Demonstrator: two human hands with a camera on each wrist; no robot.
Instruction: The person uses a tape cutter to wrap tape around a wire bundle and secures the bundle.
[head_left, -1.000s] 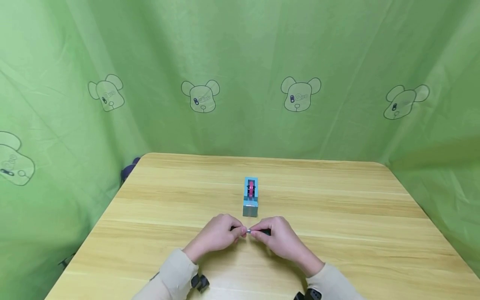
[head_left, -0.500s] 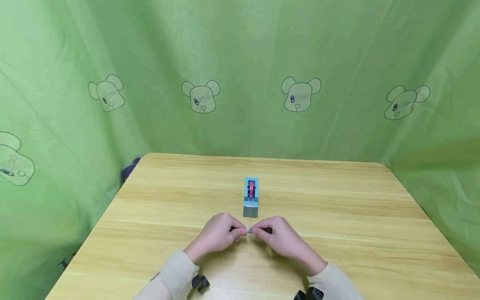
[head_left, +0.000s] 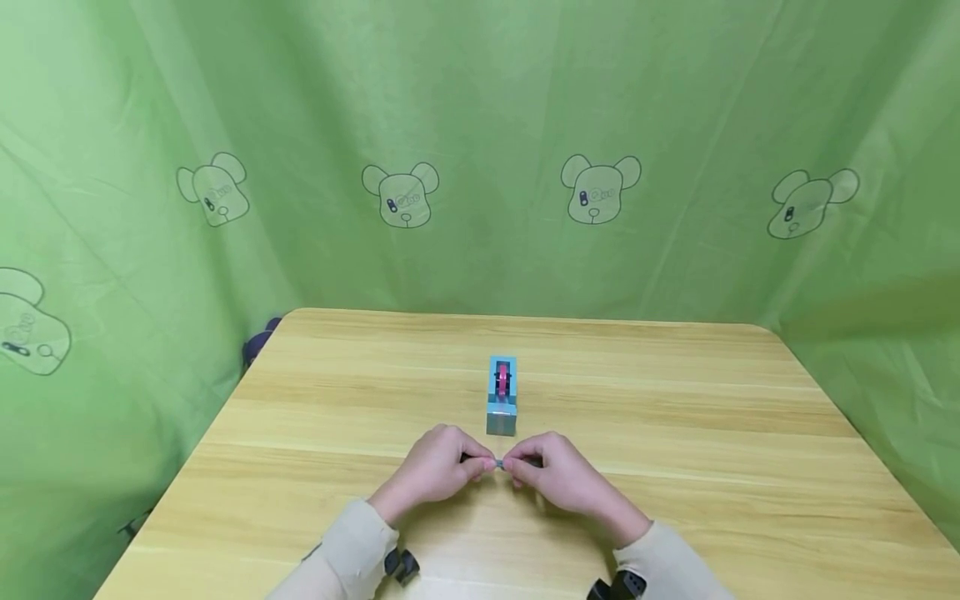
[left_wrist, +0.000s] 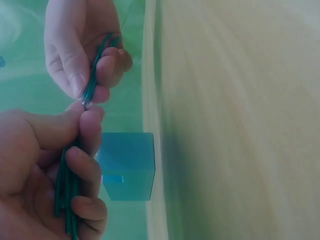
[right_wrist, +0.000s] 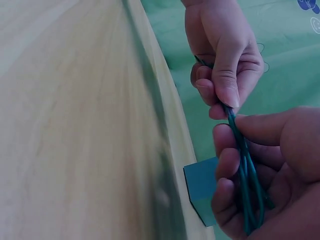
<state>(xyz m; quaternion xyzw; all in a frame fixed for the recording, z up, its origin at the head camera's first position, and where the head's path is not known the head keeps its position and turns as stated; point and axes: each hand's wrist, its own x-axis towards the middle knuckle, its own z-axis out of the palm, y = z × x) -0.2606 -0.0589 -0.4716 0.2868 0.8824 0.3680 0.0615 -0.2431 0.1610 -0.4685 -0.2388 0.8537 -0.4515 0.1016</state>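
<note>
Near the dispenser (head_left: 501,422) on the table (head_left: 675,417), the left hand (head_left: 441,463) and the right hand (head_left: 564,477) are pinching green strands (right_wrist: 243,162), nearly together.

The head view was bright and evenly lit, with soft shadows under the hands (head_left: 438,463) (head_left: 561,473) and pale glare across the surface (head_left: 480,575) on their near side. Both wrist views looked dimmer, hazy and bluish, the surface beside the hands blurred.

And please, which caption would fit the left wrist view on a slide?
Left hand and right hand pinch thin green strands, a blue tape dispenser beyond.
</note>
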